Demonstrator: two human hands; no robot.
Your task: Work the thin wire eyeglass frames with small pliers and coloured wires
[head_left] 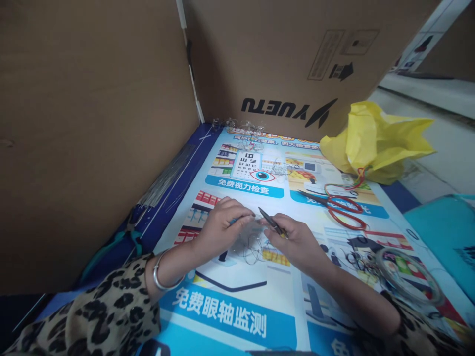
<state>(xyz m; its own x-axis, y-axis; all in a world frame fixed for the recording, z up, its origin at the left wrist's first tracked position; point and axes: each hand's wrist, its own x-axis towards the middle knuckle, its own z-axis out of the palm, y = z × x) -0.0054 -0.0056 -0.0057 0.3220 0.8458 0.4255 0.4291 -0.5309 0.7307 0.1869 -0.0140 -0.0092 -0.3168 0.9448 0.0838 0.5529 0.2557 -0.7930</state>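
My left hand (227,225) is closed, thumb and forefinger pinching the thin wire at their tips. Below the fingertips hangs a loose, looped tangle of thin wire (253,249), above the printed sheet. My right hand (293,241) is closed around a dark, slim, pen-like tool (273,223), its pointed end aimed up and to the left. The right fingertips come close to the left ones, near the wire; whether they also touch it is too fine to tell.
Red-handled scissors (343,207) lie beyond my right hand. A yellow bag (371,143), a wire coil (408,274) and a teal pouch (445,237) are at right. Teal-handled pliers (111,249) and wire strands (166,175) lie left. Cardboard walls (111,99) stand behind.
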